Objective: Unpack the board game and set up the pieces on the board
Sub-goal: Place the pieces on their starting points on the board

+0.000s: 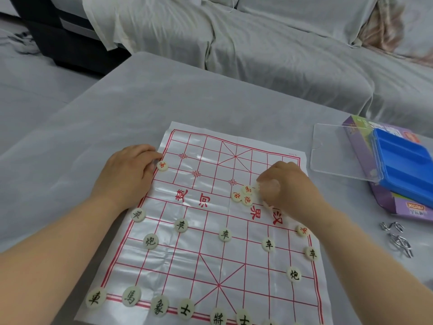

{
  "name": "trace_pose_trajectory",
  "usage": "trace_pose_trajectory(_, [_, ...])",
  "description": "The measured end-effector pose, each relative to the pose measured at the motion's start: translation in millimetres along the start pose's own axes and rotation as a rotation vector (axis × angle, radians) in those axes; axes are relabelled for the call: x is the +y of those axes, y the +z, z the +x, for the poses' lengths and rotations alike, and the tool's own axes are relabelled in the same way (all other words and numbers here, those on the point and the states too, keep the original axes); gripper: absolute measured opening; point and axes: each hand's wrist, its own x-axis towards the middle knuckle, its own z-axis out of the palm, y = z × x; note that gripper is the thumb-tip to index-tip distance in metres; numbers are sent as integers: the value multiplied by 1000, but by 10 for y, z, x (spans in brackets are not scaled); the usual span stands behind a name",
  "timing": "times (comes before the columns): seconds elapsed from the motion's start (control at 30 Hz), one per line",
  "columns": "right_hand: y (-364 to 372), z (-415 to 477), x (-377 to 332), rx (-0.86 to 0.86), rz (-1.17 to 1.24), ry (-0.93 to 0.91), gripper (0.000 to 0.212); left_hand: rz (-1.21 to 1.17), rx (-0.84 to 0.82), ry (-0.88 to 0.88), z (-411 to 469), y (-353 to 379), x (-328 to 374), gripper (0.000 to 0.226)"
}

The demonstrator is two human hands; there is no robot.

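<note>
A thin plastic board sheet [210, 146] with a red grid lies on the grey table. Black-lettered round pieces [150, 241] stand in rows on the near half. My left hand [127, 171] rests at the board's left edge, its fingertips on a red-lettered piece [162, 165]. My right hand [284, 184] is curled over a small cluster of red-lettered pieces [243, 195] near the river line, fingers gripping pieces from it. One more red piece [302, 230] sits by the right edge.
A blue piece tray [403, 170] and clear lid [339, 151] lie on a purple box [386, 202] at the right. Metal ring puzzles [398, 238] lie near them. A sofa covered in grey cloth [281, 43] runs behind the table.
</note>
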Motion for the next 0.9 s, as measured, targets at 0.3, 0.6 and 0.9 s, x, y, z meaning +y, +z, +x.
trace_pose_trajectory(0.3, [171, 286, -629, 32, 50, -238, 33, -1, 26, 10, -6, -18, 11, 46])
trace_pose_trajectory(0.6, [267, 410, -763, -43, 146, -309, 52, -24, 35, 19, -5, -3, -4, 43])
trace_pose_trajectory(0.9, [304, 429, -808, -4, 116, -324, 32, -16, 34, 19, -9, -11, 9, 50])
